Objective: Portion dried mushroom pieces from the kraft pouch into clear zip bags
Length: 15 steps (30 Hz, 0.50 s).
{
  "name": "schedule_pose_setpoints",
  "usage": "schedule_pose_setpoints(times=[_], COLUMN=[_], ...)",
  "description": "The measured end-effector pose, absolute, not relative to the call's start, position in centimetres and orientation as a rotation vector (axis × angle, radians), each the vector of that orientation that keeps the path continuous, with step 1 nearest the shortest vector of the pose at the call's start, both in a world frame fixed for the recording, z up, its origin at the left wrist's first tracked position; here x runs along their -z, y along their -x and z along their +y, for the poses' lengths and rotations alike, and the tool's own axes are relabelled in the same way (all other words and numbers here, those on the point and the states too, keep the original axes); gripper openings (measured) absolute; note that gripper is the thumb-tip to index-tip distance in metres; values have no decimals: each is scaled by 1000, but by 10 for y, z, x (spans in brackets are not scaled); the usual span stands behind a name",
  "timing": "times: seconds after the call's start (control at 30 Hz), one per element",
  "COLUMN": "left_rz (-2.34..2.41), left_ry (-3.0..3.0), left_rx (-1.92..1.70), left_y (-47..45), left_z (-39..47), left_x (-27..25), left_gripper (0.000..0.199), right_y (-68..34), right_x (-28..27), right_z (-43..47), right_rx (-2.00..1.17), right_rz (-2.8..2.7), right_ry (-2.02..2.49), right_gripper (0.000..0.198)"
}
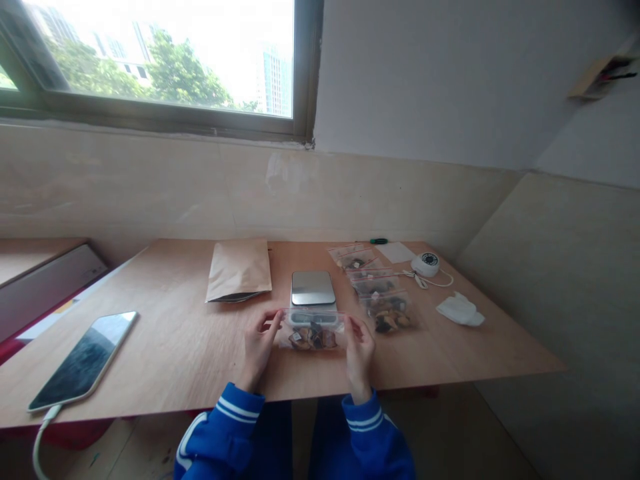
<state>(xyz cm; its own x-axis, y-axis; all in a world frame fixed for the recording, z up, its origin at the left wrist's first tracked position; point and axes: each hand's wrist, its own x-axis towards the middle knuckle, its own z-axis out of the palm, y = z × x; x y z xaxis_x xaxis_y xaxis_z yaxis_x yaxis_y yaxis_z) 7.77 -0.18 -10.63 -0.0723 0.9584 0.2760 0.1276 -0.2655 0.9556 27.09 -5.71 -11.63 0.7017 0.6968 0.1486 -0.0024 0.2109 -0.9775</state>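
Between my two hands is a clear zip bag (314, 337) with brown and dark dried pieces and a small white packet inside. My left hand (261, 340) pinches its upper left corner. At the upper right corner, the fingers of my right hand (359, 343) are closed on the same bag. Just beyond it sits a kitchen scale (313, 288) with a silver plate; its display end shows through the clear plastic. Several similar filled zip bags (387, 312) lie overlapping in a row to the right of the scale.
A brown kraft pouch (240, 270) lies left of the scale. A phone (85, 360) with a plugged-in cable is at the far left. On the right are a white round device (426, 264) with a cord, a crumpled tissue (460, 309), white paper (395, 252) and a green-handled tool (379, 241).
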Motion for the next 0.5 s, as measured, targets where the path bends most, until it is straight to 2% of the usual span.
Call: schedule_pose_setpoints(times=[0.5], left_rz=[1208], left_ry=[-1487], left_rx=[-1436], left_y=[-78], left_z=[-3], left_x=[105], left_gripper=[30], right_y=[-268], right_x=[113], right_z=[-59], right_rx=[-572], right_rz=[-708], right_ry=[1248], right_gripper=[33])
